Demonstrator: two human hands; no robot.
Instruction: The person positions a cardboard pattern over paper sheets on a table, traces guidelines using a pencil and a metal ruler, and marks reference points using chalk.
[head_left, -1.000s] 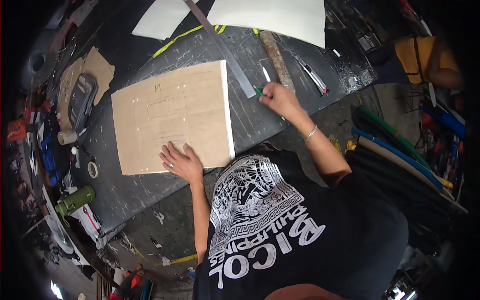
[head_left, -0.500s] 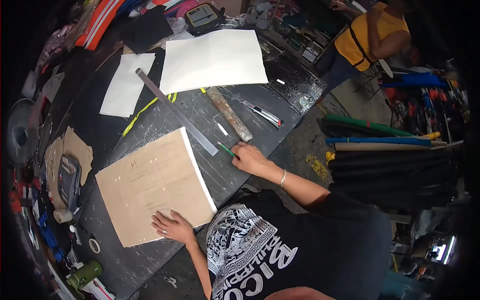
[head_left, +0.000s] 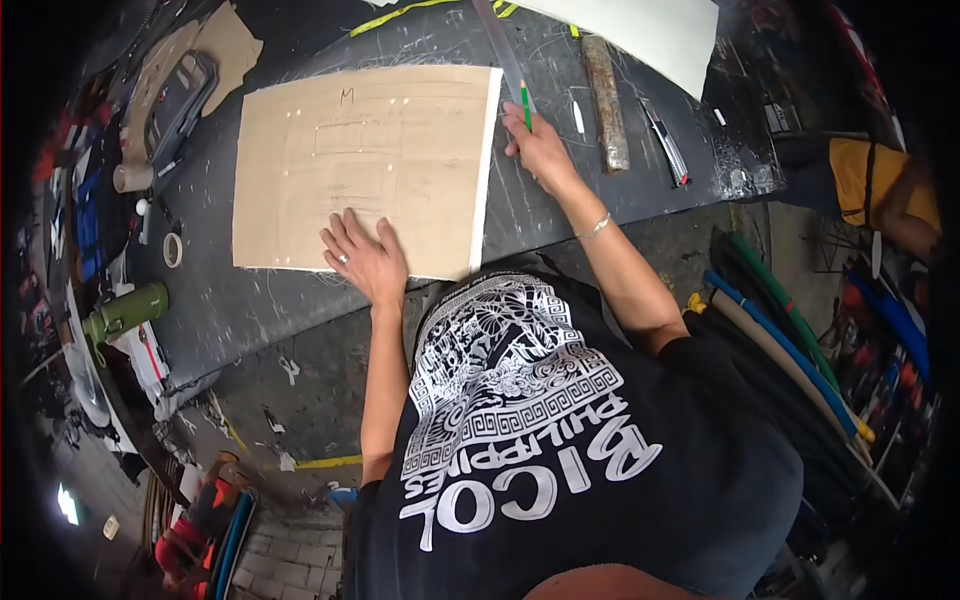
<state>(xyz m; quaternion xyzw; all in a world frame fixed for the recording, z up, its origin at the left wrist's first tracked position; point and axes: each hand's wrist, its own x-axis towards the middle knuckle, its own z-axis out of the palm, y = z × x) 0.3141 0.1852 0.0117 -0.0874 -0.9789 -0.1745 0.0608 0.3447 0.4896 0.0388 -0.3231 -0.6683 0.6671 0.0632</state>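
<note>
My left hand [head_left: 369, 262] lies flat with fingers spread on the lower edge of a brown cardboard pattern [head_left: 330, 190] marked "M", with small holes and pencil lines. A white layer [head_left: 489, 150] shows beneath its right edge. Just right of the pattern, my right hand [head_left: 543, 155] is closed around a green pencil [head_left: 525, 108], its tip pointing up and away. The metal ruler [head_left: 507, 55] runs behind the pencil, its near end partly hidden by my right hand.
On the dark table [head_left: 400, 38] are a rusty bar [head_left: 606, 110], a box cutter [head_left: 665, 145], a white piece [head_left: 577, 117], white sheets [head_left: 660, 35] and yellow tape [head_left: 395, 15]. A tape roll [head_left: 173, 250] and green bottle [head_left: 130, 312] stand left. Another person [head_left: 865, 180] is at right.
The view has turned and tipped down. My right hand has moved from beside the rusty bar to near the pattern's right edge, pencil held more upright. My left hand stays on the pattern.
</note>
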